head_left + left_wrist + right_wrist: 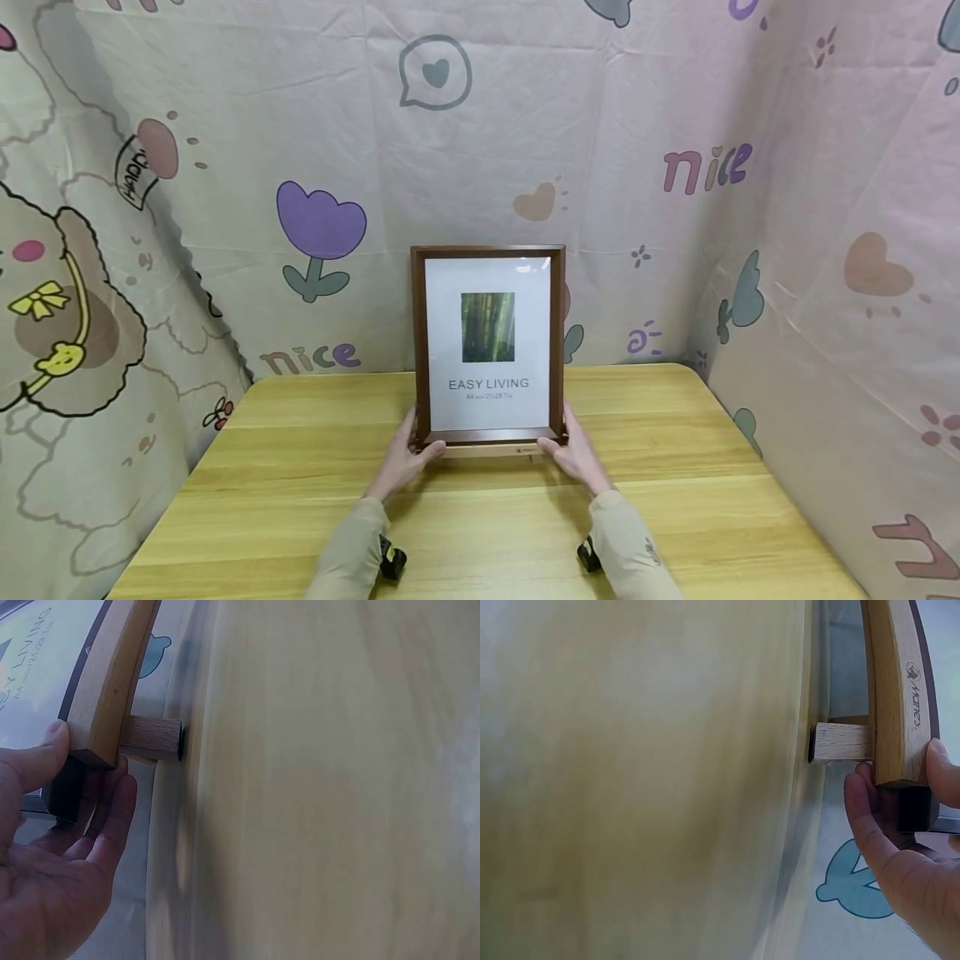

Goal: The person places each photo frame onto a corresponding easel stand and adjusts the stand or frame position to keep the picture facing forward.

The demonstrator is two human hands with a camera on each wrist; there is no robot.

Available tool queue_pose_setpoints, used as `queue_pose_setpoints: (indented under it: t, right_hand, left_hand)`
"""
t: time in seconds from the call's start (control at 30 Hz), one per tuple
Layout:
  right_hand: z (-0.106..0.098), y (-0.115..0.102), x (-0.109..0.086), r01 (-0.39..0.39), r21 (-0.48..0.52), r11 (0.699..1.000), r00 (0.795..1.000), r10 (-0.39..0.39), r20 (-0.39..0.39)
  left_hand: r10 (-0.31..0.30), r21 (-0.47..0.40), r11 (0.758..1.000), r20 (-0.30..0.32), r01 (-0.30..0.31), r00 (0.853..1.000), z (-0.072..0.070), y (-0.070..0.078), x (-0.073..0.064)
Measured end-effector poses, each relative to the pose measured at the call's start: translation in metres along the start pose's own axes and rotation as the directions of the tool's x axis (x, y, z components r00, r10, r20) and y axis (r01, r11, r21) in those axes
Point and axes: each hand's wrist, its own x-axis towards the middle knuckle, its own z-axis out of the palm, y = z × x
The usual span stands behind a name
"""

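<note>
A brown picture frame (489, 333) with a white "EASY LIVING" sheet and a green bamboo picture stands upright, facing me, on the front bar of a light wooden stand (487, 451). At the lower left corner my left hand (402, 463) grips the bar's end, thumb in front and fingers behind and below. My right hand (579, 457) holds the lower right corner in the same way. Beneath the bar, wooden feet show in the left wrist view, one foot (154, 737) dark-tipped, and in the right wrist view, another foot (841, 742) near small printed lettering.
Below lies a yellow wood-grain table (300, 517). Patterned cloth (487, 125) hangs behind it and along both sides. Beige sleeves cover the forearms, with a black device (392, 560) at the left wrist and another device (589, 555) at the right.
</note>
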Motion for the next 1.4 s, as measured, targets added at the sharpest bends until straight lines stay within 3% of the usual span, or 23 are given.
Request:
queue_pose_setpoints:
  t: [0.3, 0.8, 1.4]
  right_hand:
    - [0.006, -0.002, 0.003, -0.01, 0.01, 1.0, 1.0, 0.01, 0.005]
    - [0.011, -0.002, 0.008, -0.041, 0.014, 0.999, 0.999, 0.041, 0.018]
    - [0.004, -0.003, 0.007, -0.024, 0.03, 0.999, 0.999, 0.023, 0.039]
  left_hand:
    - [-0.007, 0.001, 1.0, 0.004, 0.007, 1.0, -0.006, -0.001, 0.0]
    - [0.035, -0.011, 0.999, -0.007, -0.035, 0.999, -0.009, -0.004, 0.001]
    - [-0.009, -0.014, 1.0, 0.012, 0.009, 1.0, -0.008, -0.002, 0.003]
